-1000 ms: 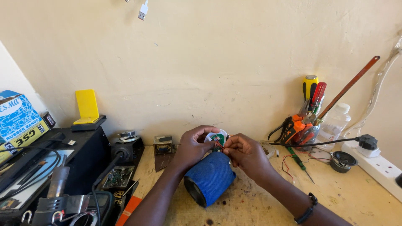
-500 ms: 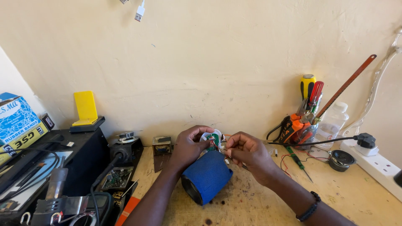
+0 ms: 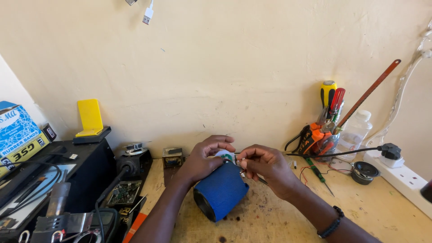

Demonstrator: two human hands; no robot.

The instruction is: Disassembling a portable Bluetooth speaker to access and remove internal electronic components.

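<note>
At a cluttered workbench (image 3: 270,225), the left hand (image 3: 202,159) clasps the far end of a blue speaker (image 3: 220,191) lying on its side, steadying it. The right hand (image 3: 265,164) pinches a small part at that exposed end, fingers closed tight.

Cream plaster wall (image 3: 234,67), scuffed and faintly cracked, fills the upper frame. Worn wooden table (image 3: 270,220) below, pale top with dark specks and stains. White cable (image 3: 147,11) hangs from the top edge. White power strip (image 3: 400,177) along the right wall. Even, soft light.
</note>
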